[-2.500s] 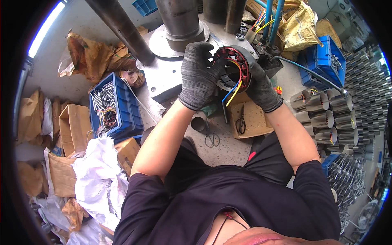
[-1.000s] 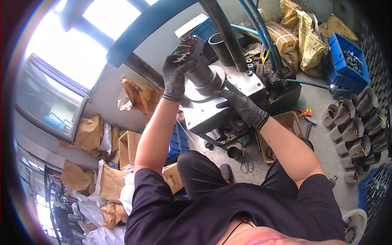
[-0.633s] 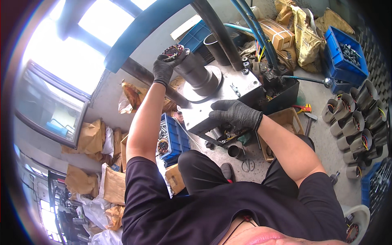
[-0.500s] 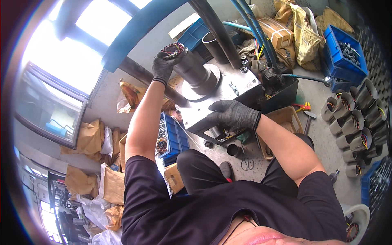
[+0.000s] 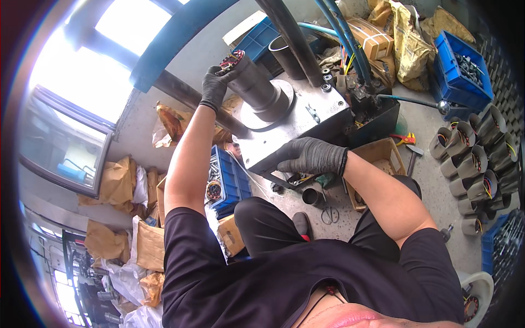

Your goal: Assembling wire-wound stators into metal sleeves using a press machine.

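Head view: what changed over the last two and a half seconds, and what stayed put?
Earlier both gloved hands held the wound coil low in front of the press. Now the left hand has lifted the coil to the top of the steel cylinder. The right hand let go and rests on the metal block. The blue crate and scissors lie as before.

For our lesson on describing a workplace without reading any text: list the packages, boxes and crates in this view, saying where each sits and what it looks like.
Blue plastic crate, far right: rectangular, holds small metal parts.
Blue plastic crate, under the left arm: rectangular, holds metal parts.
Strapped cardboard box, top centre: brown, pale bands.
Yellow sack, beside that box: crumpled, shiny.
Open cardboard box, by the right forearm: brown, shallow.
Brown paper wrappings, left floor: crumpled, torn.
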`<state>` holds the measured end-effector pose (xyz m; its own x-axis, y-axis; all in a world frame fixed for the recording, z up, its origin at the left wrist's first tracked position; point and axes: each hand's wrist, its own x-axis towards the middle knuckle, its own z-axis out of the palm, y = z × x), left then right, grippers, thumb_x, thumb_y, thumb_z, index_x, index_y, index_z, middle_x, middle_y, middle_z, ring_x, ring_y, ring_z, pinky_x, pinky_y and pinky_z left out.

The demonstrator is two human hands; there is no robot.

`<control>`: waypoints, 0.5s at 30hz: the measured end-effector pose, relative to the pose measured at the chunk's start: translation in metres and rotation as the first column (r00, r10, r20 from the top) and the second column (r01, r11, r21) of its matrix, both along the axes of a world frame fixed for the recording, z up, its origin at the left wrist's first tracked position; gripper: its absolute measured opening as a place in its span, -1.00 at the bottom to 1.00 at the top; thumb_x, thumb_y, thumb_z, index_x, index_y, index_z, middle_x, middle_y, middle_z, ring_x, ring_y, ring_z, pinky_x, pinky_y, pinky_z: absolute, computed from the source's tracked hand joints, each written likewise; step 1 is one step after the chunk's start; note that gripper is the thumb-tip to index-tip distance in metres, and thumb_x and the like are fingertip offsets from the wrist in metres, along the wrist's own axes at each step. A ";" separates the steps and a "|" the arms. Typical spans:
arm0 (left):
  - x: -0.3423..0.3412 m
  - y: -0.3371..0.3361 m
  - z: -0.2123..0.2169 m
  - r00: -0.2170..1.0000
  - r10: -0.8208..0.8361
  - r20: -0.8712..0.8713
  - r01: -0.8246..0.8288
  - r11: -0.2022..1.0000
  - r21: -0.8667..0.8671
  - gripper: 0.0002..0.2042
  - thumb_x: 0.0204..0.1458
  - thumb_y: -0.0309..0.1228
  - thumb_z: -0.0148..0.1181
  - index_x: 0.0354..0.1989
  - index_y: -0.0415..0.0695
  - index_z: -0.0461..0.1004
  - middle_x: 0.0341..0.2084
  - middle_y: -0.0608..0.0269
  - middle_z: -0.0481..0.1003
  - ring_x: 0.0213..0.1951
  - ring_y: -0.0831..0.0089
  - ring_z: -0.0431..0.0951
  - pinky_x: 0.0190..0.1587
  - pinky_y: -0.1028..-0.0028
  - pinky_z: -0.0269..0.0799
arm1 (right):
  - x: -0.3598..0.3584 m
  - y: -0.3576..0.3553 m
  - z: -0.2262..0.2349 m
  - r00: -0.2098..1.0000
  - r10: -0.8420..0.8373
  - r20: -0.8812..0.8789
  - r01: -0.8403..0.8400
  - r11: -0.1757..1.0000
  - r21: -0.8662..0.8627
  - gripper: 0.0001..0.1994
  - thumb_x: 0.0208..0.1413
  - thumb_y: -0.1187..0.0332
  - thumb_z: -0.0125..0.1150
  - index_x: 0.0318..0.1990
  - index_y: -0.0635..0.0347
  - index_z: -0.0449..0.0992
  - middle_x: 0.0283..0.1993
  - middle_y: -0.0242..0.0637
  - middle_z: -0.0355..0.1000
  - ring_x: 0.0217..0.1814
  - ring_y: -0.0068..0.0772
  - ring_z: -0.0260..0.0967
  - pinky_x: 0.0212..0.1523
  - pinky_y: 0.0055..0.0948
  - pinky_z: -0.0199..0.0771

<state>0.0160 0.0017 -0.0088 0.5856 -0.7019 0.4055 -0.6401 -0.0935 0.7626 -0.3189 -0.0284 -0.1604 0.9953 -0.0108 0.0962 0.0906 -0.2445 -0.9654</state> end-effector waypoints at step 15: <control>-0.006 -0.008 -0.009 0.974 0.094 0.207 -0.103 0.994 0.034 -0.39 -0.20 -0.34 0.67 -0.05 -0.35 0.43 -0.21 0.01 0.68 -0.15 0.38 0.67 -0.05 0.44 0.56 | -0.009 0.000 0.004 0.999 -0.042 0.014 0.044 0.910 -0.413 -0.40 0.13 -0.02 0.39 0.13 0.30 0.56 0.02 0.00 0.55 0.12 -0.04 0.52 0.18 -0.22 0.47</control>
<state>0.0103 -0.0059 -0.0175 0.5606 -0.6646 0.4940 -0.7680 -0.1943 0.6102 -0.3280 -0.0280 -0.1561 0.9943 -0.0119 0.1060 0.0753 -0.6254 -0.7767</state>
